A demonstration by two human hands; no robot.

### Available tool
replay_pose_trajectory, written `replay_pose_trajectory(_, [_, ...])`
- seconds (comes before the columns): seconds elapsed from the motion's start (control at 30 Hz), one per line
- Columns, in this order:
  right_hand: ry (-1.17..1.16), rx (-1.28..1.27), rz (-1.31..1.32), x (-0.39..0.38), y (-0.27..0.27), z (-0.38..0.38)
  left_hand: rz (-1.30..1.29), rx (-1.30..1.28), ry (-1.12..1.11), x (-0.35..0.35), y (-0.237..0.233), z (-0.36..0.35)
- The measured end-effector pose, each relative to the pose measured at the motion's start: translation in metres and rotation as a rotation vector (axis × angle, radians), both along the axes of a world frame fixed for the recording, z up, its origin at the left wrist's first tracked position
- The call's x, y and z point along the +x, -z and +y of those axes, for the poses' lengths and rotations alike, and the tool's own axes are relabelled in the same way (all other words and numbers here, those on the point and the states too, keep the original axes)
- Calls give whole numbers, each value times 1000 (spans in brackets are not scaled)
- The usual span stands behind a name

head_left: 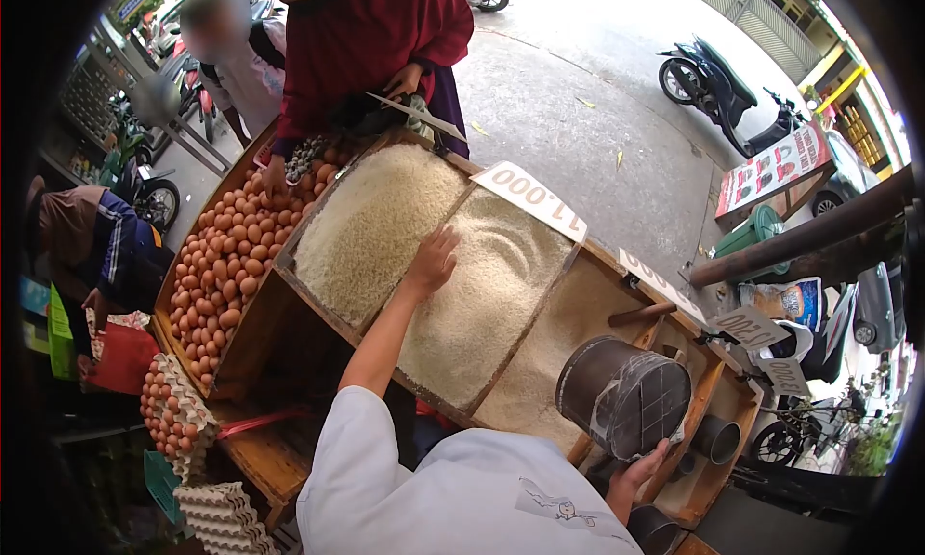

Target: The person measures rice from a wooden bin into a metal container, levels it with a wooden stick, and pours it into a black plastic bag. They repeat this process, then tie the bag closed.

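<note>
My left hand point(434, 260) lies palm down at the divider of the rice bin, its fingers stretched out over the white rice point(453, 314). Beside it on the left is a heap of yellowish rice point(381, 203) in its own compartment. My right hand point(640, 470) grips the lower edge of a dark cylindrical measuring can point(607, 382). The can is tilted, and its crossbarred end with clear plastic around the rim faces me. It is above a third compartment of rice point(540, 362). What the can contains is hidden.
Brown eggs point(226, 256) fill a wooden bin on the left, where a person in a maroon garment point(366, 44) reaches in. Egg trays point(222, 516) are stacked below. Price signs point(530, 197) line the far edge. More metal cans point(716, 437) stand at right.
</note>
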State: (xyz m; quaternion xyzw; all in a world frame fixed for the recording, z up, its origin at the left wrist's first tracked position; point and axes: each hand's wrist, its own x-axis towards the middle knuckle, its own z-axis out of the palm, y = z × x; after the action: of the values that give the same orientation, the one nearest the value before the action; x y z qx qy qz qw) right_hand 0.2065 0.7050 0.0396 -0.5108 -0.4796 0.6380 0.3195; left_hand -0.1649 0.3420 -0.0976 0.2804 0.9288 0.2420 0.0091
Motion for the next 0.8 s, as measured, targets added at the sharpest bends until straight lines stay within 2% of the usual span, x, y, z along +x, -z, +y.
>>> replay_pose_trajectory(0.03, [2, -3, 4, 1, 4, 2, 121, -80, -98, 4, -1, -2])
replay_pose_trajectory(0.13, [22, 26, -32, 5, 16, 10, 35, 20, 28, 7, 13, -4])
replay_pose_trajectory(0.23, [-34, 19, -35, 2, 15, 11, 42, -57, 57, 16, 14, 6])
replay_pose_trajectory(0.37, [-44, -11, -3, 2, 20, 9, 31, -130, -33, 10, 26, 15])
replay_pose_trajectory(0.43, [-17, 19, 4, -2, 34, 18, -68, -107, 10, 14, 4, 43])
replay_pose_trajectory(0.47, [-63, 76, -42, 1, 44, 22, -116, -140, 42, 26, -22, 64])
replay_pose_trajectory(0.53, [-93, 128, -83, -4, 61, 23, -242, 129, 198, 57, -63, 105])
replay_pose_trajectory(0.6, [-185, 239, -233, -17, 70, 18, -402, 216, 396, 95, -126, 142])
replay_pose_trajectory(0.63, [-188, 162, -250, -37, 45, 2, -339, 241, 426, 113, -130, 159])
replay_pose_trajectory(0.67, [-181, 158, -247, -47, 51, 0, -338, 237, 433, 126, -126, 174])
replay_pose_trajectory(0.73, [-159, 121, -170, -62, 77, -3, -490, 438, 295, 147, -117, 196])
replay_pose_trajectory(0.77, [-146, 115, -169, -66, 81, -8, -491, 430, 307, 154, -105, 204])
replay_pose_trajectory(0.8, [-195, 119, -187, -71, 83, -13, -498, 505, 177, 157, -92, 211])
